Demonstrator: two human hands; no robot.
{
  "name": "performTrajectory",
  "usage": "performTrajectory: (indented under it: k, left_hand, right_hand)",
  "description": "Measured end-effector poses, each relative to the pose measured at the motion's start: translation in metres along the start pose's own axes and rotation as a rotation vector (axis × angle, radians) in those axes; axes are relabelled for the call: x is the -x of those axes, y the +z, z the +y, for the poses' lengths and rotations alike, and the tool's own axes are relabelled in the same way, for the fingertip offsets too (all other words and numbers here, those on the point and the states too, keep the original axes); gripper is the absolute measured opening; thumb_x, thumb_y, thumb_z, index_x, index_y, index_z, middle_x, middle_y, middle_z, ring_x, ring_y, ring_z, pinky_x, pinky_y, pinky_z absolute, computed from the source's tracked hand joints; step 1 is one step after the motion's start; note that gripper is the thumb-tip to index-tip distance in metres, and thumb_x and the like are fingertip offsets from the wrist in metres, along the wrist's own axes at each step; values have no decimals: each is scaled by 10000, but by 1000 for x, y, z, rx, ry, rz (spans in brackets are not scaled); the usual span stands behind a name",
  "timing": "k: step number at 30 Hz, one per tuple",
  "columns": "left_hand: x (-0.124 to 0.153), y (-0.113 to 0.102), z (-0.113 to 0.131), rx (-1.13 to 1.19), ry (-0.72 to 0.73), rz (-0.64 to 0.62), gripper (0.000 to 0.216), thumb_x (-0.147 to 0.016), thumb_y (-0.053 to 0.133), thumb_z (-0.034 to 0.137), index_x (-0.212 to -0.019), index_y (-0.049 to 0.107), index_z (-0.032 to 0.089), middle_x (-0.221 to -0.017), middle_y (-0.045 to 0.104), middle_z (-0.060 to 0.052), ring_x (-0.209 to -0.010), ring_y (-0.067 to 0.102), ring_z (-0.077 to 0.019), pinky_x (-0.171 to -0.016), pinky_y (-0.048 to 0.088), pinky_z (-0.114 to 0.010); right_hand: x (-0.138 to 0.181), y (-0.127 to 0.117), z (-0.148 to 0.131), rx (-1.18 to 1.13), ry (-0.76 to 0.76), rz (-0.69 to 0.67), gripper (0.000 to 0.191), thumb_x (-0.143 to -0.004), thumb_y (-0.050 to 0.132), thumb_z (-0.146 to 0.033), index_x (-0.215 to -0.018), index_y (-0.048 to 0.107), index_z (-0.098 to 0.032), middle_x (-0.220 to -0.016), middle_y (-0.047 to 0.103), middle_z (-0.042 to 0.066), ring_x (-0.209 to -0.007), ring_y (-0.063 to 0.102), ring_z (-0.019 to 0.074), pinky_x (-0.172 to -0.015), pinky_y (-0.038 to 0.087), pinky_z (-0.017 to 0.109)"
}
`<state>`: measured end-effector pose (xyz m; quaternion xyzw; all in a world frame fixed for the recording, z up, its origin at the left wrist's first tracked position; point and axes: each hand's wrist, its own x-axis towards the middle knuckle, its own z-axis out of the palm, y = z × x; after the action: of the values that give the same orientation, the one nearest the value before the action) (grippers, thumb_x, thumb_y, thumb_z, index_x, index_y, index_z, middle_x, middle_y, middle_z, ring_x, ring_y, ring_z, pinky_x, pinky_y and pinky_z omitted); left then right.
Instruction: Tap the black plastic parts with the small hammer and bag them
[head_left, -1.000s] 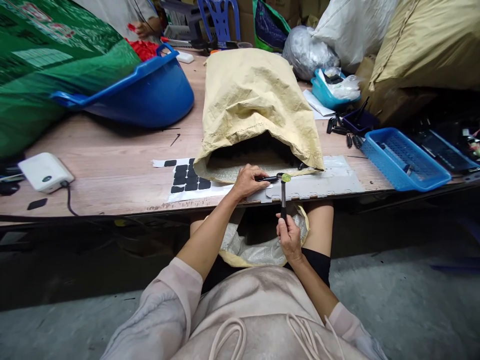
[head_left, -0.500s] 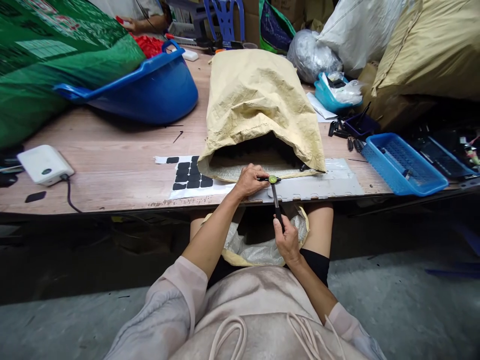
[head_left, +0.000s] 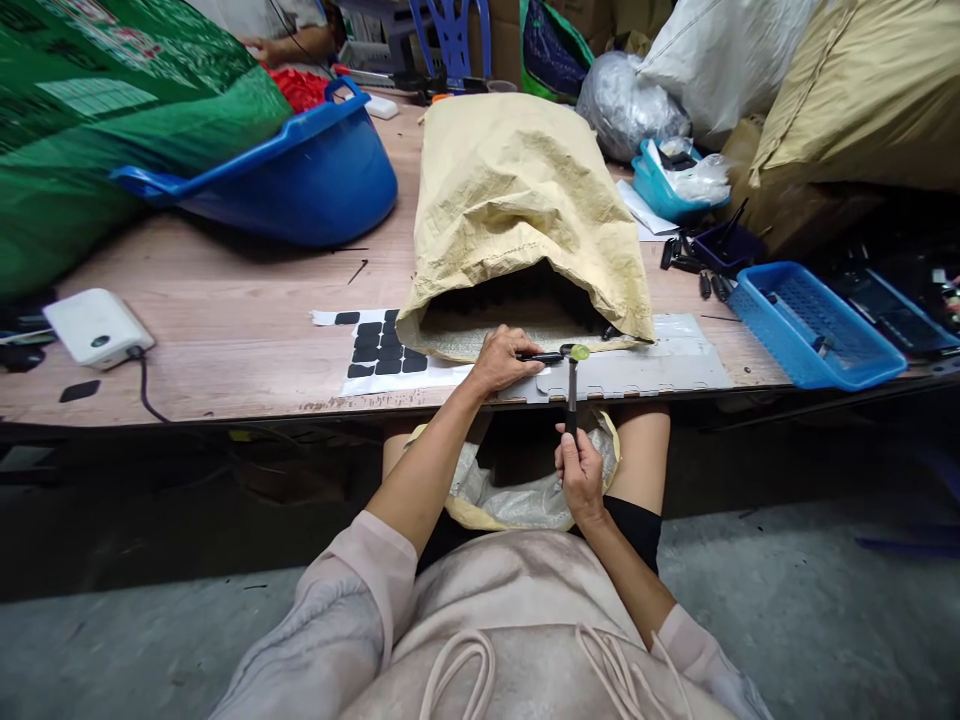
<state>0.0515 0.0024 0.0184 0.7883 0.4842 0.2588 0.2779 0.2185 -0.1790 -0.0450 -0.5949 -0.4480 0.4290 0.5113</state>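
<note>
My left hand (head_left: 501, 358) rests at the table's front edge, fingers closed on a thin black part (head_left: 541, 356) lying flat in front of the open mouth of a tan woven sack (head_left: 517, 200). My right hand (head_left: 579, 470) grips the black handle of a small hammer (head_left: 573, 385) with a green-yellow head, which sits just at the right end of the black part. Under both hands lies a pale plastic sheet (head_left: 637, 370). A sack with a clear liner (head_left: 517, 495) sits open on my lap.
A sheet of black pads (head_left: 381, 352) lies left of my left hand. A blue basin (head_left: 300, 180) and green sack (head_left: 90, 130) stand far left, a white device (head_left: 96, 326) with a cable near the left edge, and blue baskets (head_left: 814, 322) to the right. Another person's arm (head_left: 289, 42) shows at the back.
The hammer head swung left onto the black part half a second ago and has come back right, to its end. My left hand has kept its hold.
</note>
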Motion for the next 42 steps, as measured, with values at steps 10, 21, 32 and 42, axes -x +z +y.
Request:
performTrajectory:
  k: [10,21,32,42]
  left_hand:
    - [1,0,0,-95,17,-9,298,-815,799,435,-1082,820,304,-931,703,-30,-977,532,-255,-973,377,-412]
    - [2,1,-5,-100,35,-19,291,-827,804,401,-1104,835,318,-921,671,-35,-969,523,-244,-1000,363,-425]
    - [71,-2,22,82,310,-71,251,-923,660,391,-1056,807,238,-897,745,-72,-820,663,-199,-775,516,-332]
    - [131,50,2,-241,-37,-425,231,-861,684,267,-1063,795,281,-976,784,-58,-882,734,-247,-707,529,-314]
  right_hand:
    - [-14,-3,-1,-617,160,-55,492,-945,590,-643,-1107,671,-185,-552,485,-77,-398,404,97,-379,328,220]
    - [-21,-6,16,-664,181,-159,517,-904,637,-661,-1061,687,-171,-571,520,-53,-433,443,103,-407,343,224]
    - [-17,-4,14,-615,191,-159,515,-877,624,-702,-955,687,-198,-531,551,-39,-432,454,122,-414,351,236]
    - [-16,-5,16,-607,168,-146,485,-891,615,-672,-938,685,-195,-519,548,-35,-435,452,124,-429,340,242]
